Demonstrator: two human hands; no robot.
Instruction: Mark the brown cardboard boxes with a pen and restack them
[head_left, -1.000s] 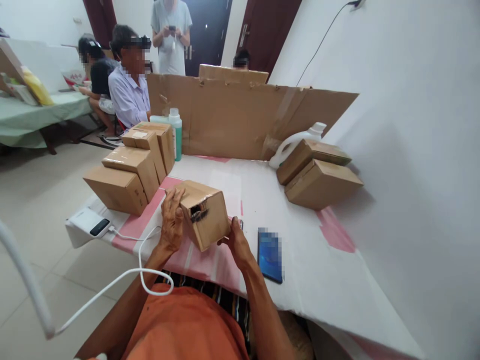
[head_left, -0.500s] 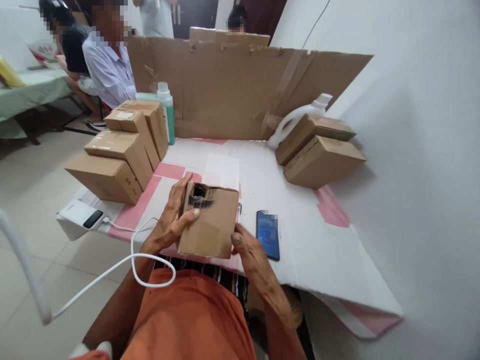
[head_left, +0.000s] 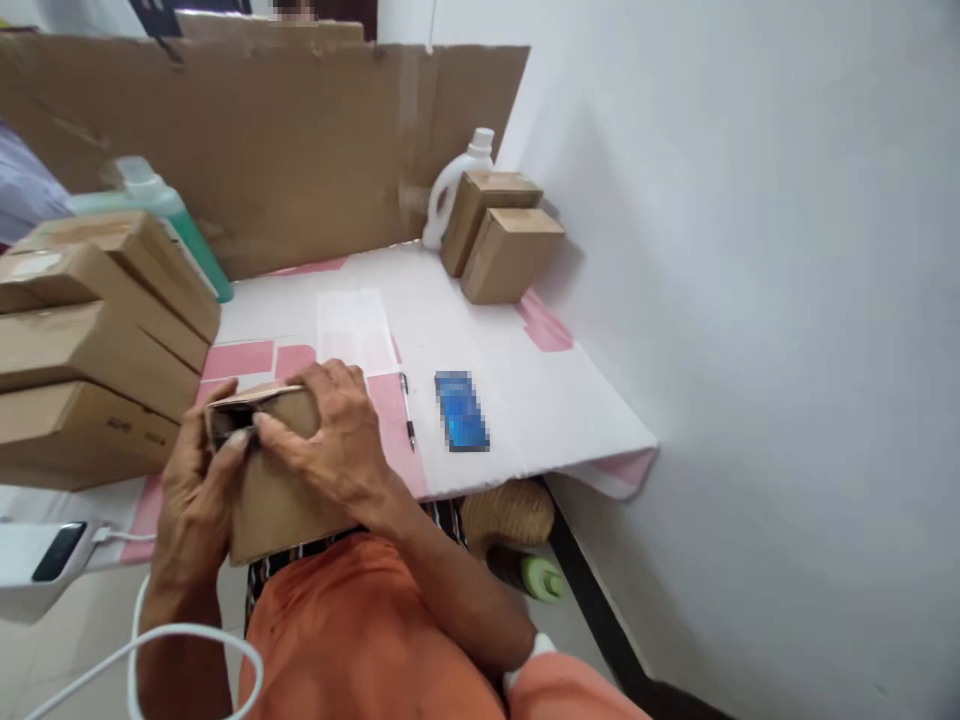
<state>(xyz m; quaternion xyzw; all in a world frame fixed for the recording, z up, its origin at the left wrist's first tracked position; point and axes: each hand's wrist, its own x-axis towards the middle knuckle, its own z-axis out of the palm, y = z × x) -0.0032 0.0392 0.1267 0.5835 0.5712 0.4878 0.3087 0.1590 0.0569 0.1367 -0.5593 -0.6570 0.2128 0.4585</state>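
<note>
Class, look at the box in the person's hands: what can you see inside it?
Through the hole in the box, only a dark interior shows. The left hand, the right hand and the box's own sides cover the rest, so any contents are hidden.

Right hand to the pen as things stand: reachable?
Probably yes: the pen lies close beside the right hand with only tablecloth between, though that hand would first have to leave the cardboard box.
</note>
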